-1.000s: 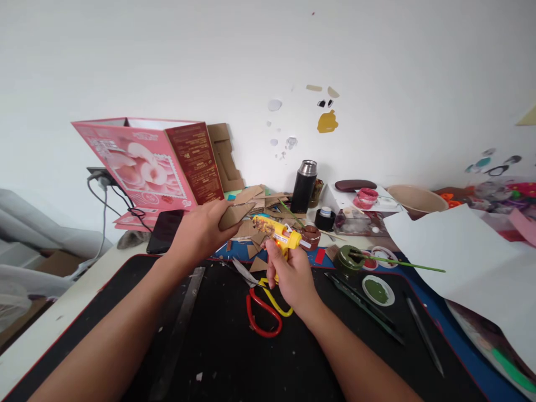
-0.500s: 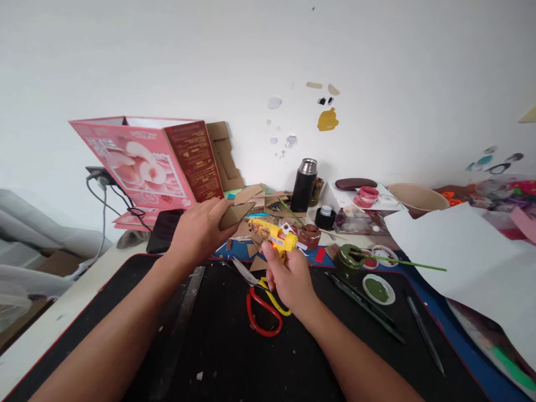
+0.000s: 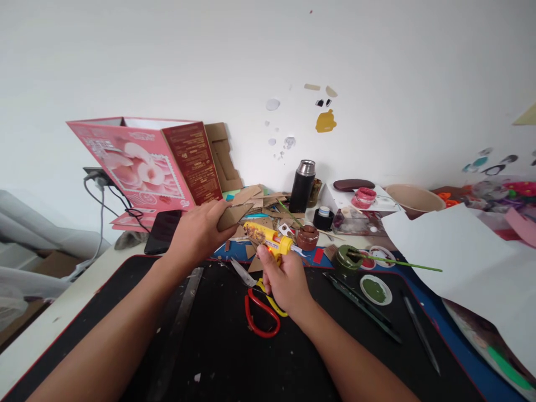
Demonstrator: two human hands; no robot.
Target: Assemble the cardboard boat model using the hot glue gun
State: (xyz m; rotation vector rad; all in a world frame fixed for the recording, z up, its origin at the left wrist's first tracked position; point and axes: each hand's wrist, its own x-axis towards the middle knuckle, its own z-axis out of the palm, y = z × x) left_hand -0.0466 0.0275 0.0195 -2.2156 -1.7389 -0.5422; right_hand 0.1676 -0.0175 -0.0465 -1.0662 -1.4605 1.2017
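Observation:
A small brown cardboard piece (image 3: 235,215) is held between the fingers of my left hand (image 3: 196,231), above the back edge of the black mat (image 3: 234,357). My right hand (image 3: 287,278) grips a yellow glue gun (image 3: 266,237) by its handle, with the thumb on the near side and an orange light glowing beside it. The stained nozzle end points left, close to the cardboard; whether they touch I cannot tell. Below the gun lie scissors (image 3: 263,318) with one red and one yellow handle, partly behind my right hand.
Cardboard scraps (image 3: 247,195) lie behind my hands, near a black flask (image 3: 302,187). A pink box (image 3: 142,167) and a phone (image 3: 161,231) are at left. On the right are a green paint jar (image 3: 347,260), a brush (image 3: 402,262) and white paper (image 3: 452,245). A ruler (image 3: 184,312) lies left of centre.
The glue gun in my right hand has moved slightly left, nearer the cardboard. My left hand still holds the piece in nearly the same place. The whole view has shifted a little.

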